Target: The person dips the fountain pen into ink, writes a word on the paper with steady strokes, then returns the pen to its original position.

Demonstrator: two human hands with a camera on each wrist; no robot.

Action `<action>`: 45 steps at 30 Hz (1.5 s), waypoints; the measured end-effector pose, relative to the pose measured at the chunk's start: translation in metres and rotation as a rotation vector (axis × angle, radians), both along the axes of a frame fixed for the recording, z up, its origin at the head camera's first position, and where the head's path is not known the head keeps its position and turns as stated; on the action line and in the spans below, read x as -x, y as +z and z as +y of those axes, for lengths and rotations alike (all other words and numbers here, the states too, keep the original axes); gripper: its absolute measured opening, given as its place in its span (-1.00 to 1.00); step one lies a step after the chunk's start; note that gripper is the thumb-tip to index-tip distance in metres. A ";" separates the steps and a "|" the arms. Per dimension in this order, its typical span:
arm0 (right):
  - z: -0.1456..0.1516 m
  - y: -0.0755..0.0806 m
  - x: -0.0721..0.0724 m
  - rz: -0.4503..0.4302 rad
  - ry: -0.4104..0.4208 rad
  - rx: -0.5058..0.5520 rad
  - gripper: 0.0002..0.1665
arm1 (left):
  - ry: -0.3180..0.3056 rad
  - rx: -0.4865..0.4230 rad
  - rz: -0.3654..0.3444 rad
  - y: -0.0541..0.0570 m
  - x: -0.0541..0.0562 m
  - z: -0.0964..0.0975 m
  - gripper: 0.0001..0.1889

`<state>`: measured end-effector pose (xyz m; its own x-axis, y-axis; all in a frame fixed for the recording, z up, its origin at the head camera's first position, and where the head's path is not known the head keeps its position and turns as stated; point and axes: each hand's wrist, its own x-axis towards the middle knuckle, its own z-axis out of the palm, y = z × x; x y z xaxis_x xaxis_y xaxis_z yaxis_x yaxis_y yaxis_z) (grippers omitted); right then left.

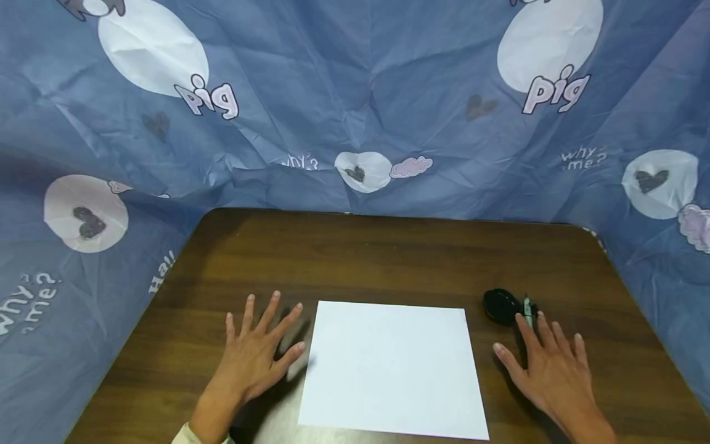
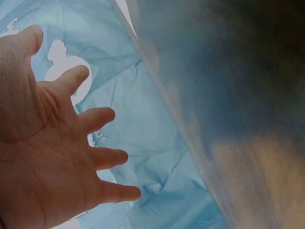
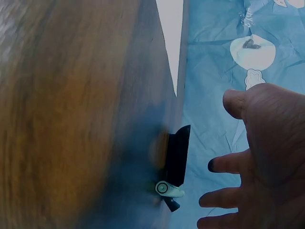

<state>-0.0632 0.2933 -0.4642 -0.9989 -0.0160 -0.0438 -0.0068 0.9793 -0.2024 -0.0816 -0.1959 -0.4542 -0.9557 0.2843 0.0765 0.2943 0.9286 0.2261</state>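
Observation:
A blank white sheet of paper (image 1: 391, 370) lies flat on the brown table (image 1: 355, 259). To its left is my left hand (image 1: 252, 361), fingers spread and holding nothing; the left wrist view shows its bare palm (image 2: 52, 162). My right hand (image 1: 554, 373) is on the paper's other side, its fingers also spread, with nothing in its grasp. Just beyond the right fingertips sit a black rounded object (image 1: 501, 306) and a slim pale green, pen-like item (image 1: 527, 311). In the right wrist view, a small dark piece (image 3: 172, 205) shows beside the green item's round end (image 3: 162, 188).
Blue printed cloth (image 1: 355, 105) hangs behind the table and along both sides, close to its edges. The table's far edge (image 1: 388, 216) meets the cloth. Bare wood surrounds the paper.

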 end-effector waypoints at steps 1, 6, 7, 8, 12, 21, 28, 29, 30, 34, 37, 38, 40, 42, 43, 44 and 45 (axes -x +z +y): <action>0.000 0.000 0.000 0.005 -0.001 0.001 -0.01 | 0.001 0.000 0.000 0.000 0.000 0.000 -0.30; -0.002 0.002 0.002 0.021 -0.005 0.012 -0.02 | 0.001 -0.014 -0.032 0.003 -0.001 0.000 -0.31; -0.002 0.002 0.002 0.020 -0.006 0.014 -0.02 | -0.003 -0.017 -0.038 0.003 -0.001 0.001 -0.32; -0.003 0.002 0.002 0.019 -0.008 0.016 -0.01 | -0.007 -0.024 -0.050 0.003 -0.001 0.001 -0.32; -0.002 0.001 0.002 0.024 -0.018 0.016 -0.01 | -0.041 -0.028 -0.087 0.004 -0.002 0.003 -0.25; 0.003 -0.004 0.005 0.224 -0.072 0.006 -0.09 | -0.172 -0.042 -0.282 -0.001 -0.004 0.008 -0.13; 0.010 -0.001 0.010 0.137 -0.158 0.018 -0.13 | -0.226 -0.008 -0.309 -0.004 -0.006 0.010 -0.21; 0.010 -0.001 0.011 0.098 -0.171 0.033 -0.12 | -0.229 -0.014 -0.317 -0.005 -0.006 0.010 -0.22; 0.011 0.000 0.013 0.053 -0.184 0.046 -0.11 | -0.232 -0.021 -0.327 -0.005 -0.006 0.010 -0.22; 0.013 -0.001 0.018 -0.035 -0.203 0.077 -0.16 | -0.250 -0.044 -0.374 -0.005 -0.006 0.011 -0.24; 0.014 -0.003 0.019 0.008 -0.197 0.083 -0.27 | -0.256 -0.050 -0.393 -0.004 -0.006 0.012 -0.29; 0.014 -0.003 0.019 0.030 -0.194 0.087 -0.31 | -0.256 -0.052 -0.394 -0.004 -0.006 0.012 -0.30; 0.014 -0.004 0.020 0.056 -0.199 0.100 -0.37 | -0.254 -0.060 -0.392 -0.004 -0.006 0.012 -0.32; 0.015 -0.004 0.021 0.066 -0.202 0.115 -0.40 | -0.252 -0.068 -0.387 -0.003 -0.006 0.013 -0.33; 0.015 -0.004 0.022 0.059 -0.207 0.121 -0.41 | -0.251 -0.074 -0.388 -0.003 -0.006 0.013 -0.33; 0.015 -0.004 0.023 0.049 -0.213 0.128 -0.41 | -0.249 -0.079 -0.389 -0.003 -0.006 0.014 -0.33; 0.015 -0.004 0.024 0.043 -0.219 0.133 -0.41 | -0.246 -0.084 -0.392 -0.003 -0.006 0.014 -0.33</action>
